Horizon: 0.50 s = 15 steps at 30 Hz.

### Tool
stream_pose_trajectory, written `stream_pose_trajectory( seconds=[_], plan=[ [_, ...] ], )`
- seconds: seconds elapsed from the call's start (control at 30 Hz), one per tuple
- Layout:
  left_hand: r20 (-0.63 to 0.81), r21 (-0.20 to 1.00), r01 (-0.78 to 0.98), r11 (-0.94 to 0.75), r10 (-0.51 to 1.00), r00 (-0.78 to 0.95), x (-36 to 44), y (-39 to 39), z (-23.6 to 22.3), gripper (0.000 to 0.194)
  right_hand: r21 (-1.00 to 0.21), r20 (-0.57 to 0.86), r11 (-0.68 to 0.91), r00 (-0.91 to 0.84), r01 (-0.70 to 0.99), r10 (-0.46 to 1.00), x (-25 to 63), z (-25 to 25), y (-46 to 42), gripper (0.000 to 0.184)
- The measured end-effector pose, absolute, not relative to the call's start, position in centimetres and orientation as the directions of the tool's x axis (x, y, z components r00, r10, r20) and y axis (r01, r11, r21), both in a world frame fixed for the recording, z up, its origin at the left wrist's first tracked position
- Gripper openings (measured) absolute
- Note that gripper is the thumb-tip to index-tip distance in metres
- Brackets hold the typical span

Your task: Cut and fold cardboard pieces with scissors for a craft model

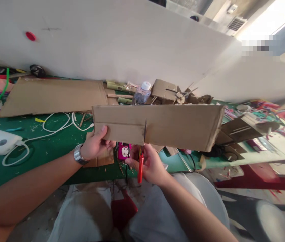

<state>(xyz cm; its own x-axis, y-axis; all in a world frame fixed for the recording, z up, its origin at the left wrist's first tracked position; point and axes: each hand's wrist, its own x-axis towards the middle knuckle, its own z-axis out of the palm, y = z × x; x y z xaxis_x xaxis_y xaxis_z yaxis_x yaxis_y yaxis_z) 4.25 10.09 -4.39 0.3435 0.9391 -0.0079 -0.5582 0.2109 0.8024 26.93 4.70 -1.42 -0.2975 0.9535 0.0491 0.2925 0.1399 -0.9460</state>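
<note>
A long strip of brown cardboard [182, 124] is held up above the green table, tilted toward me. My left hand [98, 144] grips its lower left edge, thumb on the near face and fingers behind. In my right hand [154, 164] is a pair of scissors [140, 168] with red handles. Their blades sit across the cardboard at its lower edge, one dark blade showing on the near face and pointing up. Fingers of the right hand are partly hidden behind the handles. Below the strip, between my hands, lies a small pink item with a white face design [124, 151].
A larger cardboard sheet [56, 95] lies at the back left. A white device [0, 139] with a white cable is on the left. Behind the strip stand a clear bottle with a white cap [142, 92] and cardboard scraps [165, 89]. Clutter covers the table's right end.
</note>
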Motion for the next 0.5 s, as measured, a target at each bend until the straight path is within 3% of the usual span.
stream_pose_trajectory(
  seconds=[0.27, 0.5],
  plan=[
    [-0.103, 0.811, -0.484, 0.328, 0.895, 0.434, 4.15, 9.67, -3.77, 0.075, -0.991, 0.017, 0.074, -0.448, 0.109, 0.894, 26.28, -0.42, 4.32, 0.045],
    [-0.203, 0.800, -0.503, 0.328, 0.936, 0.288, 3.86, 9.76, -4.36, 0.059, -0.997, -0.024, 0.011, -0.423, 0.080, 0.906, 26.22, -0.64, 4.60, 0.051]
  ],
)
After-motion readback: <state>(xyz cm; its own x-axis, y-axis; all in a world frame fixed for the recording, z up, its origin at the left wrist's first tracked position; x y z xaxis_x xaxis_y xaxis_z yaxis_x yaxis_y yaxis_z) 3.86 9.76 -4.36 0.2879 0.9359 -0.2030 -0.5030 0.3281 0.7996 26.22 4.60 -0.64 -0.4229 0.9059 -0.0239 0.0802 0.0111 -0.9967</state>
